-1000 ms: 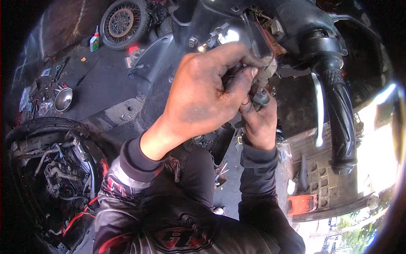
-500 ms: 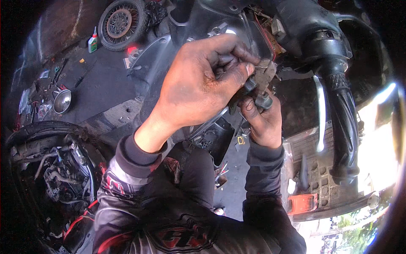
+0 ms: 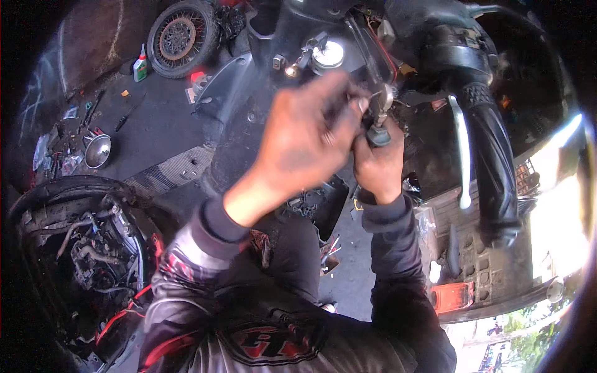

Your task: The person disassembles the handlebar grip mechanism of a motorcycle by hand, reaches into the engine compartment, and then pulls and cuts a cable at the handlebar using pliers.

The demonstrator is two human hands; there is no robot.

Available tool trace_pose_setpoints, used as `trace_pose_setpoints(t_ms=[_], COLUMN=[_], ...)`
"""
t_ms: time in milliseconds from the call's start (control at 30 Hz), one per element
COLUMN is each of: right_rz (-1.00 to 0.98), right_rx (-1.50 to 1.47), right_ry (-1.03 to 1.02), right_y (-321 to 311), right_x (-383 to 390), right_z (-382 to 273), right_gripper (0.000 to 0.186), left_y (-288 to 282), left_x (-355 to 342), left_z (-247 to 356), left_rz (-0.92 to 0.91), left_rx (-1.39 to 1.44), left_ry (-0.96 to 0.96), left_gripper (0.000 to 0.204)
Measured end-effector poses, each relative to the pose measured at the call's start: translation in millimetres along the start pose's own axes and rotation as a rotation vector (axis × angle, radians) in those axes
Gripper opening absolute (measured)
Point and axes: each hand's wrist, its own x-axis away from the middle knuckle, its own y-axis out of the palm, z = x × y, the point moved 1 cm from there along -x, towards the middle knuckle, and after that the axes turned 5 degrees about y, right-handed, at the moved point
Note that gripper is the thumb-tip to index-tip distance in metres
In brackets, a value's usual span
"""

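Note:
Between my hands, in front of the motorbike's front panel, is a small grey metal bracket point(image 3: 385, 99) with a dark rubber boot point(image 3: 378, 137) at its lower end. My right hand point(image 3: 380, 171) is closed round the bracket from below and behind, its fingers partly hidden. My left hand point(image 3: 301, 133) is blurred, thumb and fingers pinched together right beside the bracket's left side. Whatever sits in that pinch is too small and smeared to name.
To the right are the handlebar grip point(image 3: 496, 168) and silver lever point(image 3: 462, 155). Keys point(image 3: 306, 59) hang by a round white disc point(image 3: 328, 55). A spoked wheel point(image 3: 155, 46), glue bottle point(image 3: 140, 68) and metal bowl point(image 3: 97, 151) lie left. Below are a black tray point(image 3: 333, 227) and open bike body point(image 3: 37, 186).
The bracket has turned from showing its flat face to nearly edge-on. My left hand has shifted slightly down, uncovering the keys and white disc. My right hand has rotated, its back now showing.

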Motion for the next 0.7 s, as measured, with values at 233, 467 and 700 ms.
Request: trace_pose_setpoints(t_ms=[233,467,700], right_rz=[0.040,-0.312,-0.320], right_rx=[0.131,-0.294,-0.212], right_ry=[0.040,0.153,0.166], right_y=[5.1,3.7,-1.4], right_x=[21.1,23.0,20.9], right_z=[-25.2,-42.9,-52.0], right_gripper=[0.019,0.046,0.042], left_y=[-29.4,-29.4,-35.4], left_x=[-18.8,1.7,5.7], left_z=[-7.9,1.3,6.8], left_rz=[-0.114,-0.018,-0.056], left_rx=[-0.279,-0.119,-0.082], left_ry=[0.313,0.142,0.036], left_gripper=[0.016,0.016,0.024])
